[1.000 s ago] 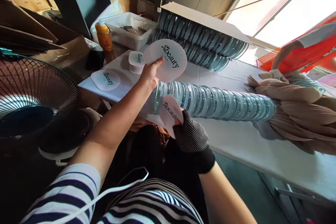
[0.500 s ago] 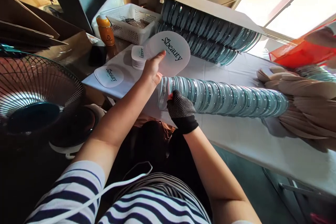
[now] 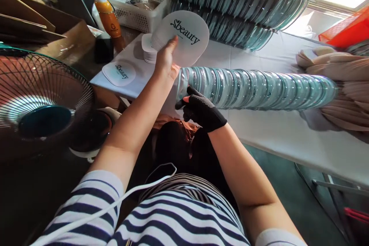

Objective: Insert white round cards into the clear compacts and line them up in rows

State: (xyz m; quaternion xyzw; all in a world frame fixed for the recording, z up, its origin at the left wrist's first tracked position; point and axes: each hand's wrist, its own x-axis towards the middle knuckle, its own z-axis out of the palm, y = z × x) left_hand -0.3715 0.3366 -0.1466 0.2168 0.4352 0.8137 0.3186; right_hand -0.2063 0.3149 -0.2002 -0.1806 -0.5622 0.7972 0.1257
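Note:
My left hand [image 3: 166,60] holds up a round white card printed "Sbeauty" [image 3: 184,37] above the near left end of the table. My right hand [image 3: 198,108], in a black dotted glove, pinches the left end of a long row of clear teal-edged discs [image 3: 253,89] lying across the white table [image 3: 276,134]. A second "Sbeauty" card [image 3: 119,73] lies flat on the table corner. A short stack of small round labels [image 3: 147,48] sits partly hidden behind the held card.
More rows of discs [image 3: 230,4] fill a box at the back. A white basket [image 3: 138,2] and an orange bottle [image 3: 108,17] stand at the back left. A fan [image 3: 37,96] is at my left. Beige pads [image 3: 337,80] pile at the right.
My right hand brought a small white card from my lap up to the left end of the disc row; that card is now out of sight. The left hand stayed holding its card up.

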